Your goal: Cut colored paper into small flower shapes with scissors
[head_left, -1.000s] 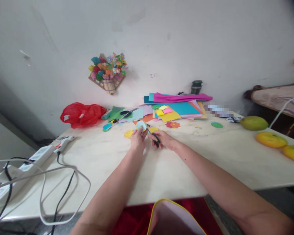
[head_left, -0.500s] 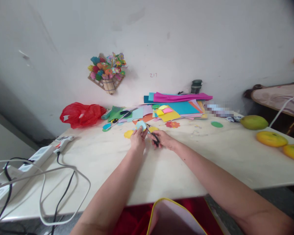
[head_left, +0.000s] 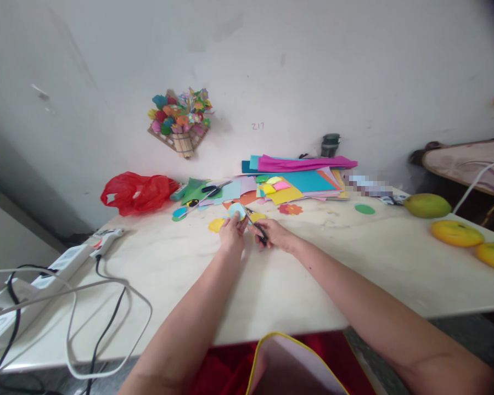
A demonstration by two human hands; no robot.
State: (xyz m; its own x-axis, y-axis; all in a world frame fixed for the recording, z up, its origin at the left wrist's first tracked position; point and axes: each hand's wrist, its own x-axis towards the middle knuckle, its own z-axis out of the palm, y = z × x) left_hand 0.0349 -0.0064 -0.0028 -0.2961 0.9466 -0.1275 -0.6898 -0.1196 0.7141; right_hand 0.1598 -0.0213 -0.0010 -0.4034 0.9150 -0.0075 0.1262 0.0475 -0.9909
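Observation:
Between the fingers of my left hand (head_left: 231,231) is a small light-blue piece of paper (head_left: 236,209), held up over the middle of the table. My right hand (head_left: 274,235) grips black-handled scissors (head_left: 262,236), whose blades point up and left to the right edge of the blue paper. Whether the blades are parted is too small to tell. Just left of my left hand lies a yellow paper cutout (head_left: 216,225), and another bit of yellow paper (head_left: 258,218) shows behind the scissors. An orange-red paper flower (head_left: 290,209) rests a little beyond my right hand.
Coloured paper sheets (head_left: 308,184) are stacked along the wall, with a second pair of scissors (head_left: 216,188) to their left. A red plastic bag (head_left: 138,193) sits back left. Power strips (head_left: 61,266) and looping cables occupy the left side; mangoes (head_left: 456,233) lie at right.
Almost nothing differs. Both hands, the blue paper and the scissors stay in nearly the same place.

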